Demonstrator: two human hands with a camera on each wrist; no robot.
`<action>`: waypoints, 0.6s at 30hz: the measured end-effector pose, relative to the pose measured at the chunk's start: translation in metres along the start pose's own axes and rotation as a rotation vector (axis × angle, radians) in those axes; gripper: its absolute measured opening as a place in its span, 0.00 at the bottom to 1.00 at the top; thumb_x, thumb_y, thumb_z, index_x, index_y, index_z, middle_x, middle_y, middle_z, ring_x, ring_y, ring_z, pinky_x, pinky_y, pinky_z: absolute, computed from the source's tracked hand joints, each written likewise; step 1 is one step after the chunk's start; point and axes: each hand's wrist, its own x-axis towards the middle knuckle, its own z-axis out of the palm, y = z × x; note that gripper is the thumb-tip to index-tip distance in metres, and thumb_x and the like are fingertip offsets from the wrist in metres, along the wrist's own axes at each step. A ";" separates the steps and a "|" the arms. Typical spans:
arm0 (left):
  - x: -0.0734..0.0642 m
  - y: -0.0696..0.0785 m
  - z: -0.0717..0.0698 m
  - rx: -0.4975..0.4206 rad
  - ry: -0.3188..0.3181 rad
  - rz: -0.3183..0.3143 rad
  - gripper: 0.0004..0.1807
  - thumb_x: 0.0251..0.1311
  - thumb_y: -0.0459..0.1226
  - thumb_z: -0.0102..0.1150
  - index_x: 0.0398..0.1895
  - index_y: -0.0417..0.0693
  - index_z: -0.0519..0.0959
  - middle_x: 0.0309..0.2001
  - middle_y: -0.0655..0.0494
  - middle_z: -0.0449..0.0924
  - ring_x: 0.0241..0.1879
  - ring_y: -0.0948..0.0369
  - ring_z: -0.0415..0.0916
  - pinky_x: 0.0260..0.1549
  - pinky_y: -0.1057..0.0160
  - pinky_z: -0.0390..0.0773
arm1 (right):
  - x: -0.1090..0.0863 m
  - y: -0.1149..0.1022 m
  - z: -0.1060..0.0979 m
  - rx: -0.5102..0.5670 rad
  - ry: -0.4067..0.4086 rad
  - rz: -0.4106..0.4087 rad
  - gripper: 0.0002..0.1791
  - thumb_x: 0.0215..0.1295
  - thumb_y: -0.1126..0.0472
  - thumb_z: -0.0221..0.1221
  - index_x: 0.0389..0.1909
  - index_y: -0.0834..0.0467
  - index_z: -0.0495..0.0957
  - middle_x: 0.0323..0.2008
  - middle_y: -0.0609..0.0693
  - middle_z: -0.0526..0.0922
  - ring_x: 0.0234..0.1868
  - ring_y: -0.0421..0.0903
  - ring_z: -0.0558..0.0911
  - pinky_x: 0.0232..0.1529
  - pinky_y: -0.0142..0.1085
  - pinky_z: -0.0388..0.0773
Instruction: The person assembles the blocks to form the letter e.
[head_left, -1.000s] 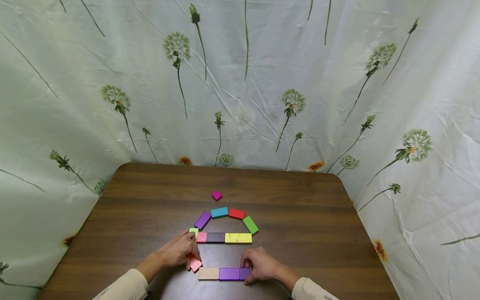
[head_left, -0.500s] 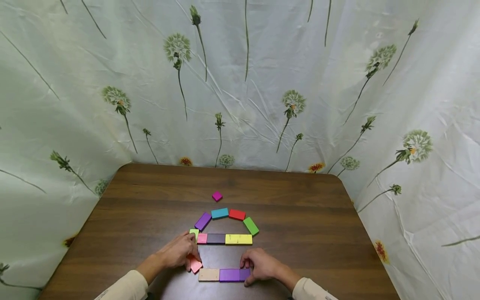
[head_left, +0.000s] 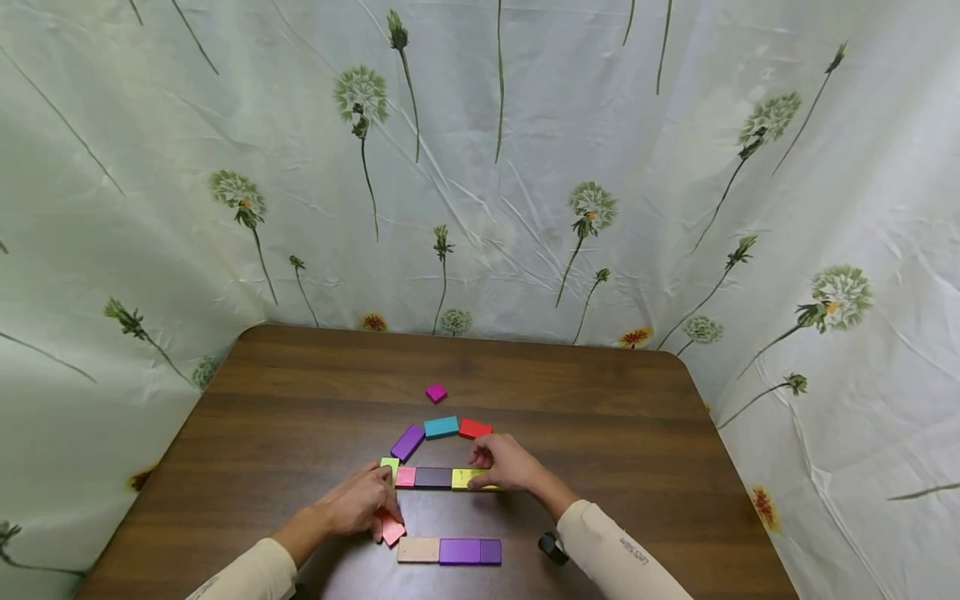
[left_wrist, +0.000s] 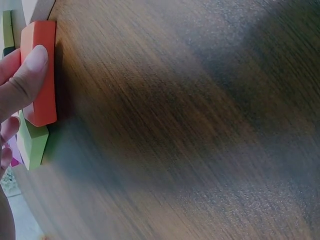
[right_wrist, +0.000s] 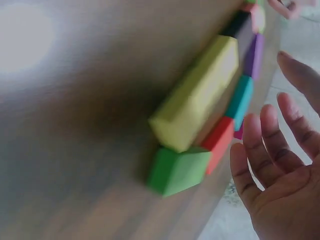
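Note:
My left hand (head_left: 360,502) holds a salmon-pink block (head_left: 392,528), its thumb on the block's side in the left wrist view. A lime-green block (head_left: 389,466) is by the fingers of that hand. Over the yellow block (head_left: 461,477) hovers my right hand (head_left: 510,465), its fingers loosely bent around nothing. The right wrist view shows a gap between this hand and the blocks. A green block (right_wrist: 181,171) appears there at the end of the yellow one; my right hand hides it in the head view. Pink (head_left: 406,477) and dark (head_left: 432,477) blocks continue the yellow block's row.
Purple (head_left: 407,443), teal (head_left: 441,427) and red (head_left: 476,428) blocks form an arc behind the row. A magenta block (head_left: 436,392) lies farther back. Nearer me, a tan block (head_left: 417,550) joins two purple blocks (head_left: 460,551). The wooden table (head_left: 600,400) meets a flowered curtain (head_left: 495,208).
My right hand has left the purple block at the end of the near row and moved away from me, to above the yellow block. The left hand stays on the salmon-pink block.

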 end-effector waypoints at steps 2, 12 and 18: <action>0.000 -0.001 0.001 0.003 0.009 0.010 0.15 0.35 0.46 0.75 0.32 0.61 0.88 0.30 0.76 0.83 0.34 0.70 0.64 0.36 0.67 0.61 | 0.014 -0.004 -0.001 0.016 0.028 -0.002 0.15 0.48 0.62 0.73 0.33 0.62 0.78 0.29 0.51 0.79 0.30 0.37 0.72 0.33 0.29 0.72; 0.001 -0.007 0.006 0.069 0.074 0.106 0.16 0.32 0.51 0.72 0.31 0.63 0.88 0.30 0.77 0.82 0.34 0.70 0.66 0.36 0.69 0.61 | 0.075 -0.004 0.006 0.069 0.162 0.082 0.17 0.48 0.64 0.73 0.38 0.64 0.80 0.35 0.56 0.79 0.34 0.44 0.73 0.37 0.33 0.72; 0.001 -0.008 0.005 0.076 0.095 0.140 0.15 0.34 0.51 0.72 0.31 0.63 0.88 0.30 0.77 0.82 0.35 0.70 0.67 0.36 0.69 0.61 | 0.101 -0.004 0.010 0.049 0.231 0.144 0.18 0.51 0.62 0.71 0.43 0.63 0.80 0.41 0.56 0.78 0.40 0.48 0.74 0.42 0.37 0.72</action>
